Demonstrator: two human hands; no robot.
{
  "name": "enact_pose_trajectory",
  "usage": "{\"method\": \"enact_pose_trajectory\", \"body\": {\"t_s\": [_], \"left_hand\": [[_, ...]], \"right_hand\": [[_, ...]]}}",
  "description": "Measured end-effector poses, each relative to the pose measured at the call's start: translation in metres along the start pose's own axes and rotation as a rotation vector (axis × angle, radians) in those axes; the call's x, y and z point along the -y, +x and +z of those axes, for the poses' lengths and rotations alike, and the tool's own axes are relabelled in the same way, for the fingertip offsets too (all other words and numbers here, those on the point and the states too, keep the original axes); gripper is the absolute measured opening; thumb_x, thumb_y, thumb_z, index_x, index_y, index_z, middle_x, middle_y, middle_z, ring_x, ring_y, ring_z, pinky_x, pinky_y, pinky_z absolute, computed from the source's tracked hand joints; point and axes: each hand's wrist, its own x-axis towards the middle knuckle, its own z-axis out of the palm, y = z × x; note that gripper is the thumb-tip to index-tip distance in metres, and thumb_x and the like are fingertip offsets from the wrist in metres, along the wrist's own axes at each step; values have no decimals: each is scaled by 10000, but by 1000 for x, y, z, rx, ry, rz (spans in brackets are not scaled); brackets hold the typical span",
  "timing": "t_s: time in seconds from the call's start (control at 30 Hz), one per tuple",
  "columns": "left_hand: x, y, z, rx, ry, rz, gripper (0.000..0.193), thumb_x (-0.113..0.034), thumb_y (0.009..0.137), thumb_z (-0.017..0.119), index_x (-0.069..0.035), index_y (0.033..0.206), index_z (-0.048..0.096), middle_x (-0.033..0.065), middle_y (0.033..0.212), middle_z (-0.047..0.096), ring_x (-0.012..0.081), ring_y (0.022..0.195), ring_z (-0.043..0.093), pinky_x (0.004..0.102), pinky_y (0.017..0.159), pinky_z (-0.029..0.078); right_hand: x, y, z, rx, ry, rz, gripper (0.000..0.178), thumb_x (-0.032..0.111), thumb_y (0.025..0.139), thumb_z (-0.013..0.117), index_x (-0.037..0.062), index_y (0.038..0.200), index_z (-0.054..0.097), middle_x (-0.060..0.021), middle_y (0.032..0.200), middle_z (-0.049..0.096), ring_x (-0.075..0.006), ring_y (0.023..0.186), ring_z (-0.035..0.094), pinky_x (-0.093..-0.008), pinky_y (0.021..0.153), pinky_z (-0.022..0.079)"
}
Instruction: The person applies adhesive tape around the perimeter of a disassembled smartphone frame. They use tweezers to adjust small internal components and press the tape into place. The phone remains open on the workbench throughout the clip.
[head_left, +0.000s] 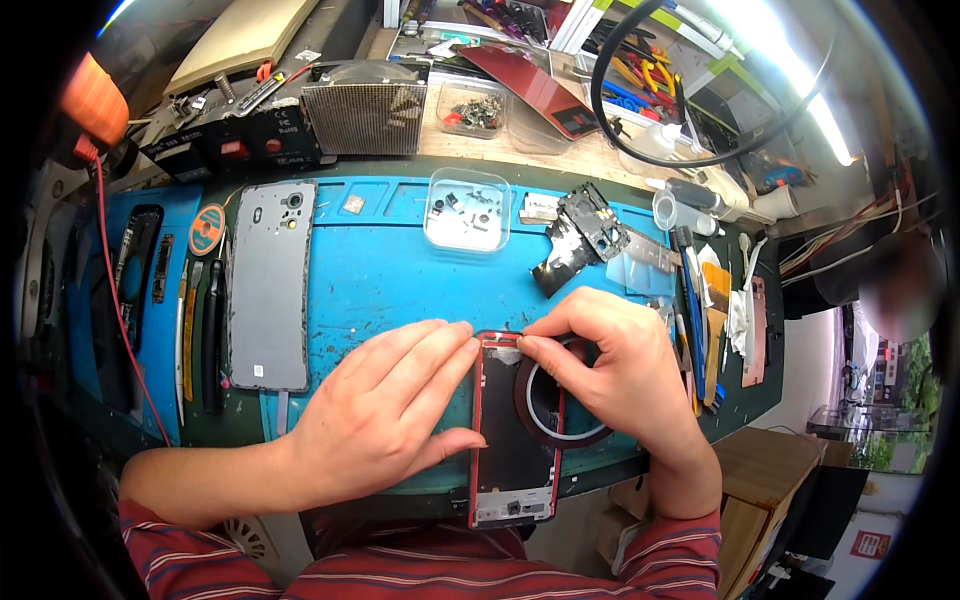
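Observation:
A phone frame [515, 420] with red edges and a dark inner face lies upright in front of me, its lower end at the bench edge. Stretched fingers of my left hand [385, 400] touch its upper left corner; the thumb lies apart, against the left edge. My right hand [615, 355] pinches thumb and forefinger at the upper right corner, on a thin strip of tape [500, 343] running across the top. Under that hand, a roll of tape [530, 415] with a dark outside and white core leans over the frame's right side; my fingers partly cover it.
A grey phone back cover [268, 290] lies on the blue mat at left. Behind are a clear tray [467, 210] of small parts and dark phone parts [590, 230]. Brushes and hand tools [690, 310] line the right; a red cable [115, 290] hangs at left.

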Motion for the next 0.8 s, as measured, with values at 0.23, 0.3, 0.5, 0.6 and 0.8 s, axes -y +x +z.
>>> {"method": "enact_pose_trajectory", "body": {"t_s": [0.23, 0.3, 0.5, 0.6, 0.8], "left_hand": [[0, -1, 1, -11, -7, -6, 740, -431, 868, 790, 73, 1378, 605, 182, 1405, 620, 344, 1270, 598, 446, 1075, 503], [0, 1, 0, -11, -12, -2, 735, -426, 869, 791, 71, 1377, 606, 182, 1405, 620, 342, 1270, 598, 446, 1076, 503], [0, 0, 1, -13, -16, -7, 738, -424, 871, 792, 64, 1389, 600, 180, 1406, 619, 341, 1272, 594, 446, 1077, 498], [-2, 0, 1, -1, -34, -38, 770, -438, 872, 783, 39, 1439, 573, 170, 1415, 594, 342, 1282, 571, 454, 1085, 476], [-4, 2, 1, 73, 36, -52, 837, -501, 863, 757, -32, 1519, 535, 143, 1423, 528, 323, 1301, 512, 469, 1103, 428]], "right_hand": [[-2, 0, 1, -5, -23, -54, 107, 80, 872, 839, 15, 931, 778, -82, 829, 706, -191, 714, 677, -312, 618, 509], [-3, 1, 0, -10, -30, -60, 108, 79, 871, 839, 15, 932, 777, -83, 829, 704, -192, 714, 675, -312, 619, 510], [-2, 1, 0, 0, -31, -53, 105, 78, 872, 837, 16, 928, 774, -83, 828, 700, -194, 712, 671, -312, 616, 509], [-2, 0, 1, -3, -41, -57, 102, 79, 874, 834, 15, 927, 774, -81, 829, 700, -192, 712, 671, -310, 612, 507], [-3, 0, 2, -16, -60, -72, 98, 84, 879, 831, 20, 929, 775, -84, 830, 700, -200, 714, 674, -314, 601, 502]]}}
